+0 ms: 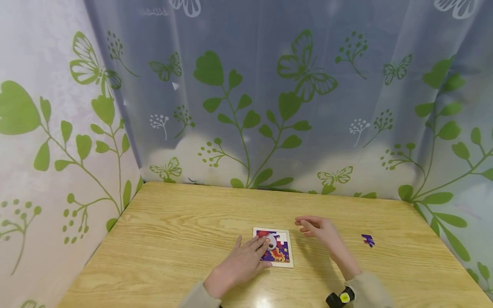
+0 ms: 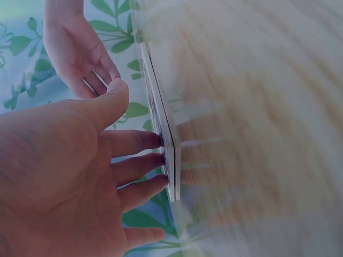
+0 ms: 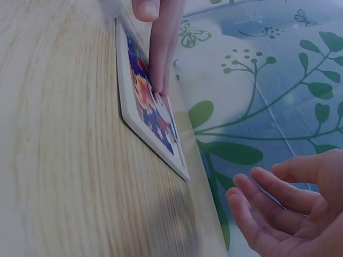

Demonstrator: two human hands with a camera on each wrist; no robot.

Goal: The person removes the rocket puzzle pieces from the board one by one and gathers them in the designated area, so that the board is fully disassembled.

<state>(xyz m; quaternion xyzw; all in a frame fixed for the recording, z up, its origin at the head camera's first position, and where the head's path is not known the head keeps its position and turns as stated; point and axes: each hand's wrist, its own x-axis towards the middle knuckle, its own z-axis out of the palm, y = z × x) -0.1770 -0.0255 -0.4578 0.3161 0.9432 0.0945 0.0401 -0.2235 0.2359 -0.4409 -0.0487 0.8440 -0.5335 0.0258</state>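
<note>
A small square jigsaw puzzle (image 1: pixel 280 253) in a white frame lies flat on the table, its picture purple, red and orange. A white gap shows in its far right corner. My left hand (image 1: pixel 246 259) rests on the puzzle's left part with straight fingers; in the left wrist view the fingertips (image 2: pixel 155 140) touch its surface. To the right of the puzzle, my right hand (image 1: pixel 321 233) hovers above the table, fingers loosely bent, with nothing in its grasp. A loose purple puzzle piece (image 1: pixel 368 240) lies farther right, apart from both hands.
The wooden table (image 1: pixel 173 226) reaches back to a patterned curtain (image 1: pixel 246 128) with green leaves and butterflies. More of this cloth hangs along the left and right sides. A black band with a yellow-faced device (image 1: pixel 344 297) sits at the right wrist.
</note>
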